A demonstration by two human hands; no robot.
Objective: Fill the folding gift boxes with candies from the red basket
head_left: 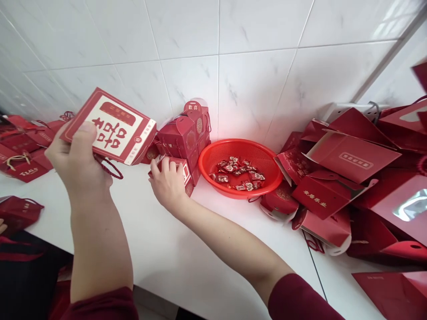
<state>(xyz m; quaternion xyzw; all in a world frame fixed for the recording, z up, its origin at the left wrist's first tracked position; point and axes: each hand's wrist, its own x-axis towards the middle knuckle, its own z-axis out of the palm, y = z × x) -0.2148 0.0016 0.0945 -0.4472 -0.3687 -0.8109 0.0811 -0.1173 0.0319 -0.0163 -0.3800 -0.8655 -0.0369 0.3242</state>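
Note:
My left hand (78, 160) holds up a red gift box (115, 126), tilted, above the table; its cream label with dark characters faces me. A dark red cord loop (113, 171) dangles beneath that box. Lower and to the right, my right hand (168, 184) has its fingers curled over the top of another red box (184, 170) with a pale label. That second box is at the front of stacked red gift boxes (185, 131) by the wall. My right palm and fingers hide much of it.
A red plastic basket (203, 164) holds several wrapped sweets (248, 171). A heap of red cartons (353, 155) lies at right, several with open flaps. More corded red boxes (25, 142) sit at far left. Another person's fingers (2, 226) show near a red box (20, 213). White tiled wall (253, 75) runs behind.

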